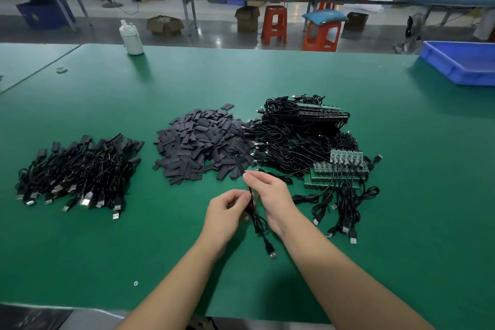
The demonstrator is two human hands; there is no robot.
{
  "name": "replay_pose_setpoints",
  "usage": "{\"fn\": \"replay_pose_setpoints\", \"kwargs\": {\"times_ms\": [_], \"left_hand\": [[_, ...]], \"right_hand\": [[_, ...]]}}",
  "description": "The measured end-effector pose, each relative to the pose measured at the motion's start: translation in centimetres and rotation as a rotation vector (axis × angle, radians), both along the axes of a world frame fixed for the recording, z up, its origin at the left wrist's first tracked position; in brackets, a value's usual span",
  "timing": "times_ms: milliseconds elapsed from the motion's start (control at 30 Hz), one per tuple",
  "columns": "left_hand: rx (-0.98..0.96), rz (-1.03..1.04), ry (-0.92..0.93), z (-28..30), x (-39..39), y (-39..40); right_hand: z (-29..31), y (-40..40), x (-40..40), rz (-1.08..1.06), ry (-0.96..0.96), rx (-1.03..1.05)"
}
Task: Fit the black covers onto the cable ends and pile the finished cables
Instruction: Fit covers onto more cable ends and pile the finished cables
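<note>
Just in front of the heap of black covers (pixel 203 142), both hands work one cable (pixel 257 218) above the green table (pixel 267 75). Right hand (pixel 270 195): fingers pressed together, pinching the upper end of the cable near the front edge of the heap; a black cover piece (pixel 240 166) stands up from the fingertips. Whether it is already on the cable end, cannot tell. Left hand (pixel 227 211): fingers curled, pinching the cable lower down, just beside the right hand. Cable loops hang below the hands, metal plug (pixel 272 254) at the low end, close to the table.

Left of the heap, well apart from it: pile of finished cables (pixel 77 171), covered ends pointing away, silver plugs toward the person. Right of the heap, touching it: big tangle of unfinished cables (pixel 300 134) with green circuit boards (pixel 337 169) at its near side, several cables trailing toward the person.

Far behind the heap, at the back edge of the table: white bottle (pixel 131 37). Far right of the heap, at the table corner: blue bin (pixel 460 61). Small ring-like scrap (pixel 61 70) lies far left-back of the heap. Beyond the table: orange stools (pixel 274 24), cardboard boxes, long workbenches.
</note>
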State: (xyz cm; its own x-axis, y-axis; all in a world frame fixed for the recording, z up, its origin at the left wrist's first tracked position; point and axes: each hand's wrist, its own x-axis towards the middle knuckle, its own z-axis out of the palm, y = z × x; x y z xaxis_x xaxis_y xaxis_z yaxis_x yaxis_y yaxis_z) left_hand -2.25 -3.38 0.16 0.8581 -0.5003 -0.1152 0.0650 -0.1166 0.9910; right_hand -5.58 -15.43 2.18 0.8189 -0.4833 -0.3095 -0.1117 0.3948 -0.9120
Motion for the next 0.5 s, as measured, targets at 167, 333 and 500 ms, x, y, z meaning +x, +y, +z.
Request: {"fn": "replay_pose_setpoints", "kwargs": {"times_ms": [167,333,500], "left_hand": [[0.146,0.130,-0.047,1.9,3.3,1.9],[0.675,0.261,-0.367,4.2,11.8,7.6],[1.235,0.410,-0.535,4.9,20.4,14.0]], "right_hand": [[1.4,-0.5,0.5,0.062,0.066,-0.243],[2.5,-5.1,-0.7,0.092,0.260,-0.880],[3.3,-12.7,-2.8,-0.070,0.542,-1.546]]}}
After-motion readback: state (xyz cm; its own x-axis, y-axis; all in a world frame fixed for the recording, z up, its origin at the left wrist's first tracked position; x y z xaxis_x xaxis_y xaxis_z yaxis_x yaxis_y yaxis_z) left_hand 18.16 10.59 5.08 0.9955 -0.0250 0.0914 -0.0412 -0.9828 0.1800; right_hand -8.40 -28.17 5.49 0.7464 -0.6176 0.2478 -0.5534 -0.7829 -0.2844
